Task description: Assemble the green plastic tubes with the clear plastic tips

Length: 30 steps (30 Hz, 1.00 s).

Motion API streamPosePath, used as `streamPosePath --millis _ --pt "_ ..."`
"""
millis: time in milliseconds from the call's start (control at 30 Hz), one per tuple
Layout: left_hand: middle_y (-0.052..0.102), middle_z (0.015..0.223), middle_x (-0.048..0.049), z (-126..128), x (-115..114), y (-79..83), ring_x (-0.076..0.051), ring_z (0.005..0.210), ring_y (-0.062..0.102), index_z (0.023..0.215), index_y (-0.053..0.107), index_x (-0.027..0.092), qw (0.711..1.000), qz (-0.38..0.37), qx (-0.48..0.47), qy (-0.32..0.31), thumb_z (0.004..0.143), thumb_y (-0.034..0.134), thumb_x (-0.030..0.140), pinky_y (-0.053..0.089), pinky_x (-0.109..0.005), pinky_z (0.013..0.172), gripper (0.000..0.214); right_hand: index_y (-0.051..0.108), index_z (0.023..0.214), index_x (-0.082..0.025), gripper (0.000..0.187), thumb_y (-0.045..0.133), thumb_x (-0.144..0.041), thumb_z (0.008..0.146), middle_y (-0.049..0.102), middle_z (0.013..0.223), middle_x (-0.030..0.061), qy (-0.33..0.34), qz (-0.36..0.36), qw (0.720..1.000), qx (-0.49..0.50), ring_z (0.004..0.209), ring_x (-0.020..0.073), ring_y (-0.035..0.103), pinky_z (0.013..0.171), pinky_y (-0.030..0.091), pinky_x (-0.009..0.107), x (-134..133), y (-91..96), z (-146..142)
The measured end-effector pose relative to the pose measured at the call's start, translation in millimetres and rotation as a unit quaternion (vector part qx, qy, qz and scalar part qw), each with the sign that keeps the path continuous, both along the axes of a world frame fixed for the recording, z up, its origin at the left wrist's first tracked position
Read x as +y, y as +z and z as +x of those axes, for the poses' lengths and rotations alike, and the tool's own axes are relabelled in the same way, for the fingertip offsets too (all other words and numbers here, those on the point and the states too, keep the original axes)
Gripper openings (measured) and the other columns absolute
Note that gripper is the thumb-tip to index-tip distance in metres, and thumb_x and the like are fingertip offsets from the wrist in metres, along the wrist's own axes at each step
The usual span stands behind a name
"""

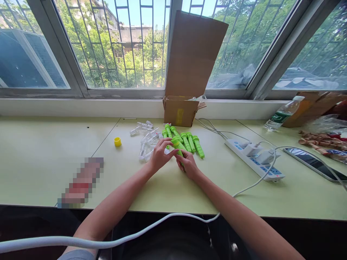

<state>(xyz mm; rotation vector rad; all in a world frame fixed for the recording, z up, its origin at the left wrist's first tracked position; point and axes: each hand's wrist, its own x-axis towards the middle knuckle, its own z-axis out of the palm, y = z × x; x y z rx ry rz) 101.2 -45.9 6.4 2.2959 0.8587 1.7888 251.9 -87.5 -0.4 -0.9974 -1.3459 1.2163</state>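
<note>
Both my hands meet over a light green table (48, 159), near its middle. My left hand (159, 153) and my right hand (187, 164) are both closed on one bright green ribbed plastic piece (177, 145), held between them just above the tabletop. Behind it lies a row of several more green pieces (191, 141). To the left of those sits a loose pile of clear plastic tubes (146, 139). A small yellow cap (117, 141) stands alone further left.
A small open cardboard box (180, 110) leans against the window sill. A white power strip (255, 159) with chargers lies at right, its cable running across the front edge. A phone (314, 163), a water bottle (283, 113) and bagged items sit far right.
</note>
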Motion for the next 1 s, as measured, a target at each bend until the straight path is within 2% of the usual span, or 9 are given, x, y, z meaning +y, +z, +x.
streamPosePath --millis 200,400,533,600,667,733,800,900,1000 --pt "0.064 0.110 -0.0096 -1.0 0.8 -1.6 -0.022 0.105 0.062 0.090 0.061 0.020 1.000 -0.007 -0.004 -0.006 0.075 0.073 0.037 0.053 -0.039 0.089 0.025 0.049 0.067 -0.021 0.037 0.065 -0.053 0.078 0.043 0.044 -0.0059 0.024 0.000 1.000 -0.007 0.030 0.0064 0.030 0.031 0.022 0.022 1.4 -1.5 2.6" --pt "0.064 0.112 -0.0092 -4.1 -1.1 -2.1 -0.022 0.107 0.060 0.092 0.061 0.021 1.000 -0.017 0.006 0.009 0.076 0.072 0.036 0.051 -0.039 0.091 0.025 0.047 0.067 -0.021 0.039 0.066 -0.054 0.077 0.043 0.044 -0.0066 0.005 0.027 0.999 -0.024 0.030 0.0065 0.032 0.031 0.025 0.021 0.9 -2.1 -0.8" --pt "0.063 0.112 -0.0092 -3.1 -6.4 -0.5 -0.023 0.108 0.059 0.092 0.063 0.021 0.998 -0.057 -0.014 0.009 0.073 0.074 0.038 0.049 -0.040 0.092 0.027 0.046 0.067 -0.022 0.037 0.065 -0.052 0.078 0.042 0.043 -0.0070 -0.026 0.044 0.998 -0.045 0.031 0.0074 0.034 0.031 0.026 0.022 1.5 -3.1 -3.7" --pt "0.064 0.110 -0.0093 -0.6 -8.0 0.3 -0.023 0.106 0.060 0.095 0.064 0.021 0.992 -0.110 -0.063 -0.014 0.072 0.074 0.039 0.051 -0.039 0.090 0.031 0.047 0.069 -0.022 0.034 0.063 -0.050 0.079 0.042 0.043 -0.0073 -0.045 0.045 0.997 -0.047 0.031 0.0078 0.035 0.031 0.027 0.022 2.6 -3.9 -4.2" --pt "0.065 0.102 -0.0093 1.5 -7.3 1.1 -0.021 0.095 0.063 0.096 0.064 0.019 0.968 -0.196 -0.148 -0.043 0.075 0.070 0.041 0.054 -0.036 0.080 0.032 0.048 0.071 -0.022 0.030 0.062 -0.047 0.080 0.043 0.044 -0.0073 -0.065 0.039 0.996 -0.043 0.031 0.0078 0.035 0.031 0.027 0.022 4.1 -4.7 -4.1" --pt "0.066 0.090 -0.0082 1.2 -3.9 2.1 -0.018 0.080 0.064 0.093 0.065 0.016 0.923 -0.284 -0.249 -0.073 0.078 0.065 0.043 0.055 -0.033 0.070 0.030 0.049 0.073 -0.022 0.027 0.062 -0.044 0.080 0.044 0.045 -0.0072 -0.076 0.033 0.996 -0.040 0.031 0.0076 0.035 0.030 0.027 0.021 5.3 -5.6 -3.8" --pt "0.066 0.082 -0.0068 -2.4 1.0 3.8 -0.016 0.072 0.064 0.087 0.066 0.014 0.872 -0.346 -0.332 -0.101 0.076 0.067 0.041 0.055 -0.033 0.067 0.030 0.050 0.073 -0.021 0.025 0.061 -0.042 0.081 0.044 0.045 -0.0074 -0.079 0.032 0.996 -0.040 0.031 0.0074 0.035 0.030 0.027 0.021 6.0 -6.3 -3.5" --pt "0.067 0.076 -0.0055 -10.5 7.1 7.3 -0.014 0.066 0.063 0.082 0.066 0.012 0.812 -0.399 -0.407 -0.125 0.069 0.073 0.035 0.055 -0.032 0.068 0.027 0.051 0.075 -0.021 0.022 0.061 -0.040 0.081 0.043 0.045 -0.0078 -0.081 0.028 0.995 -0.043 0.031 0.0074 0.034 0.030 0.027 0.021 6.0 -7.0 -3.4" --pt "0.067 0.073 -0.0049 -15.7 9.3 10.6 -0.014 0.064 0.064 0.078 0.066 0.012 0.781 -0.422 -0.439 -0.142 0.064 0.075 0.030 0.054 -0.032 0.068 0.025 0.051 0.076 -0.021 0.020 0.060 -0.039 0.081 0.044 0.046 -0.0079 -0.081 0.023 0.996 -0.044 0.031 0.0075 0.034 0.029 0.028 0.021 5.2 -6.6 -3.5"
